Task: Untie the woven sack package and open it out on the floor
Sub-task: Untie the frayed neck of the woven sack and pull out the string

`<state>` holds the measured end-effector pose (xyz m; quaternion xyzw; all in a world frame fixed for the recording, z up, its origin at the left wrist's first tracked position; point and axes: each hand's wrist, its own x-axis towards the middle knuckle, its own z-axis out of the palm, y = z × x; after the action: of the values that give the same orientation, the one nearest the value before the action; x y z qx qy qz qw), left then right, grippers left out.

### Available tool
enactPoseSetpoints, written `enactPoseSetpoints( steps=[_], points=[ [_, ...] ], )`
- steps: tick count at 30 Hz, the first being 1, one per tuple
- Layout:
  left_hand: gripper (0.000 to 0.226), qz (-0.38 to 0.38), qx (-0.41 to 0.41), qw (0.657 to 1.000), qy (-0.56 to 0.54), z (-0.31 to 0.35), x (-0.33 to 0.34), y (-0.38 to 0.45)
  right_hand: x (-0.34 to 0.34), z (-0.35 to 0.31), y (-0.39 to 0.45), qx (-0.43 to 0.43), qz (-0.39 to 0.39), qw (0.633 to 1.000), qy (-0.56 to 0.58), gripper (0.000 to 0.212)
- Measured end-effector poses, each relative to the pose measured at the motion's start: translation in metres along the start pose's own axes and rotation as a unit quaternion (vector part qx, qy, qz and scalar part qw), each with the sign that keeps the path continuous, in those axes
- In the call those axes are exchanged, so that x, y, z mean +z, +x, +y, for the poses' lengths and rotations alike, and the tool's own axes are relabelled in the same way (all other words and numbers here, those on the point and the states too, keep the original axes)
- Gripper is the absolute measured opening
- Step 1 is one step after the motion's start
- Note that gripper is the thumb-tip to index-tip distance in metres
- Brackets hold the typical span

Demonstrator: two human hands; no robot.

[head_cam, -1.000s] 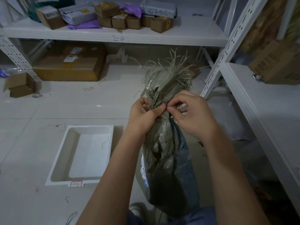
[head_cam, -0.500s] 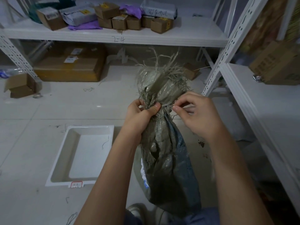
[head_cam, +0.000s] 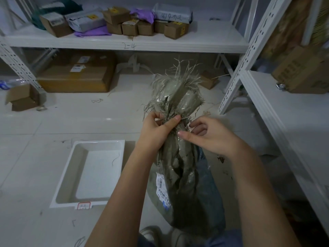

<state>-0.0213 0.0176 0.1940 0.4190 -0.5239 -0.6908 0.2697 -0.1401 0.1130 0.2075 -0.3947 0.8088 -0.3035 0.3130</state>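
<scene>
Woven sack package [head_cam: 179, 168] is held upright in front of the person, above the floor [head_cam: 53, 122], lower end down near the knees and shoes, frayed gathered top pointing up and away. Grey-green weave, crumpled; a white barcode label [head_cam: 162, 191] is stuck on its lower left side. Neck is gripped by the left hand [head_cam: 156, 129], fingers wrapped round the bunched fabric and thumb pressed across the front just under the fraying. A thin tie strand [head_cam: 185, 118] is seen at the neck beside that thumb tip. Right hand [head_cam: 211, 136] is placed just right of the neck, fingers loosely curled, thumb tip touching the sack fabric below the tie; whether the strand itself is pinched cannot be told. Neck is still bunched, sack not opened out.

Left of the sack, a white shallow tray [head_cam: 67, 175] is lying on the floor, a red-edged tag on its near rim and a stray fibre inside. Farther back, a large flat cardboard box [head_cam: 74, 77] is stored under the white shelf [head_cam: 124, 43], a small open carton [head_cam: 21, 98] at far left. Small cartons and grey and purple mailer bags are lined up on the shelf, marked "2-4" on its edge. A second rack is seen on the right with brown boxes on it.
</scene>
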Motion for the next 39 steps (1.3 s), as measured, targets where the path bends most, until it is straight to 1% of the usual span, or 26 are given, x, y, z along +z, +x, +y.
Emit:
enactPoseSetpoints(
  steps=[1,2,3,4,6,7,11,12,15,17,21,24,26,28,29,31,33,35,39],
  points=[
    [0.031,-0.002,0.003,1.000,0.003,0.000,0.000,0.000,0.002,-0.002,0.000,0.007,-0.024,1.000,-0.003,0.102],
    [0.031,-0.005,0.004,1.000,0.008,0.000,0.000,0.000,0.004,-0.003,-0.001,0.012,-0.040,0.999,-0.004,0.105],
    [0.031,-0.008,0.005,1.000,0.016,0.000,0.001,0.000,0.005,-0.004,0.000,0.011,-0.046,0.999,-0.003,0.103],
    [0.030,-0.011,0.007,1.000,0.025,0.000,0.001,-0.001,0.006,-0.005,0.000,0.007,-0.040,0.999,-0.006,0.090],
    [0.028,-0.018,0.014,0.999,0.038,0.000,0.001,-0.002,0.006,-0.006,0.000,-0.012,-0.018,1.000,-0.016,0.050],
    [0.026,-0.026,0.015,0.999,0.038,-0.001,0.001,-0.003,0.005,-0.005,0.000,-0.016,-0.013,1.000,-0.023,0.038],
    [0.018,-0.067,0.017,0.997,0.042,0.002,0.004,-0.006,0.006,-0.002,0.005,-0.035,0.013,0.999,-0.010,0.025],
    [0.020,-0.075,0.014,0.996,0.049,0.002,0.004,-0.006,0.006,-0.001,0.007,-0.037,0.021,0.999,-0.009,0.021],
    [0.038,-0.097,0.019,0.992,0.082,0.004,0.004,-0.009,0.004,0.001,0.008,-0.038,0.044,0.998,0.005,0.009],
    [0.048,-0.112,0.034,0.987,0.106,0.004,0.003,-0.009,0.003,0.002,0.009,-0.040,0.062,0.997,0.013,0.007],
    [0.067,-0.151,0.095,0.968,0.175,0.004,0.001,-0.011,0.000,0.002,0.010,-0.034,0.084,0.996,0.013,0.015],
    [0.078,-0.170,0.124,0.955,0.207,0.002,0.001,-0.010,-0.001,0.004,0.010,-0.033,0.092,0.995,0.009,0.012],
    [0.081,-0.181,0.140,0.945,0.235,0.000,0.001,-0.010,-0.002,0.006,0.010,-0.027,0.095,0.995,0.010,0.009],
    [0.076,-0.186,0.156,0.935,0.260,-0.001,0.003,-0.010,-0.003,0.007,0.011,-0.021,0.099,0.995,0.015,0.013],
    [0.068,-0.180,0.160,0.935,0.260,-0.001,0.003,-0.010,-0.003,0.008,0.011,-0.021,0.102,0.994,0.019,0.016],
    [0.047,-0.136,0.165,0.946,0.245,-0.002,0.005,-0.008,-0.003,0.009,0.011,-0.028,0.106,0.994,0.018,0.016],
    [0.035,-0.084,0.172,0.953,0.236,-0.002,0.006,-0.007,-0.003,0.009,0.012,-0.032,0.111,0.993,0.007,0.010],
    [0.031,-0.060,0.171,0.957,0.227,-0.001,0.006,-0.007,-0.002,0.008,0.012,-0.033,0.111,0.993,-0.007,0.007],
    [0.028,-0.047,0.162,0.965,0.202,-0.001,0.004,-0.006,-0.001,0.009,0.014,-0.032,0.110,0.993,-0.018,0.012]
  ],
)
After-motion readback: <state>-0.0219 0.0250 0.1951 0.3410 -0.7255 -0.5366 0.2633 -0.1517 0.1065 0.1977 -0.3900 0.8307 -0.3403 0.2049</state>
